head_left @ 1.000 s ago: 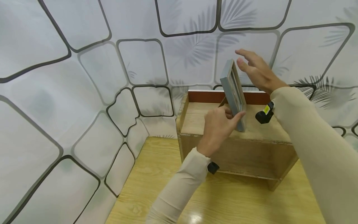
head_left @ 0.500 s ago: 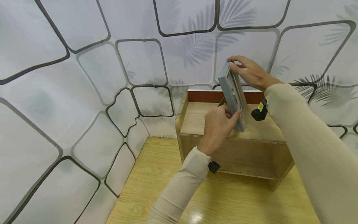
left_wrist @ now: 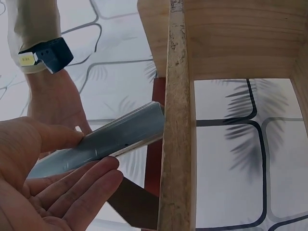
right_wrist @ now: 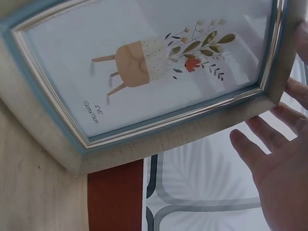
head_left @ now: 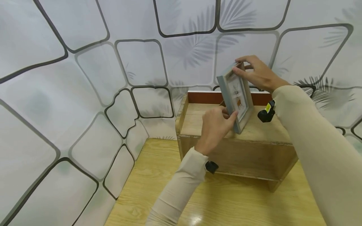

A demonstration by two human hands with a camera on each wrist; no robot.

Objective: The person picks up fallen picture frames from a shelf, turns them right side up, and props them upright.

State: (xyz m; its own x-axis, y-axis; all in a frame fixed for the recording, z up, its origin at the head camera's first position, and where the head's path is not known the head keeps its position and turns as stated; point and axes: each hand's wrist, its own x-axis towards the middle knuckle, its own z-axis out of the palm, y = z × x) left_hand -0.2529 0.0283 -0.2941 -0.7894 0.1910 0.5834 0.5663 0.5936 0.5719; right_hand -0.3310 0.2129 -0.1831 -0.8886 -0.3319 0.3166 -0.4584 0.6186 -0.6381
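Observation:
A picture frame [head_left: 239, 94] with a beige and blue-grey border stands tilted on top of a small wooden shelf [head_left: 195, 121]. Its print of a plant on a legged pot [right_wrist: 137, 65] shows in the right wrist view. My left hand [head_left: 215, 128] pinches the frame's lower left edge, thumb in front and fingers behind. At the top edge, my right hand [head_left: 260, 73] grips the upper right corner between thumb and fingers. Behind the frame, a dark stand leg [left_wrist: 137, 204] sticks out in the left wrist view.
The shelf's back rail [head_left: 203, 97] is reddish brown with a white top edge. Below its top is an open compartment [head_left: 249, 157]. A yellowish wood-grain surface [head_left: 158, 175] lies underneath, and a patterned curtain-like wall [head_left: 192, 62] surrounds it behind and at left.
My right hand has come in from the right and taken hold of the frame's top. The frame has turned, so its front shows more in the head view. My left hand keeps its hold.

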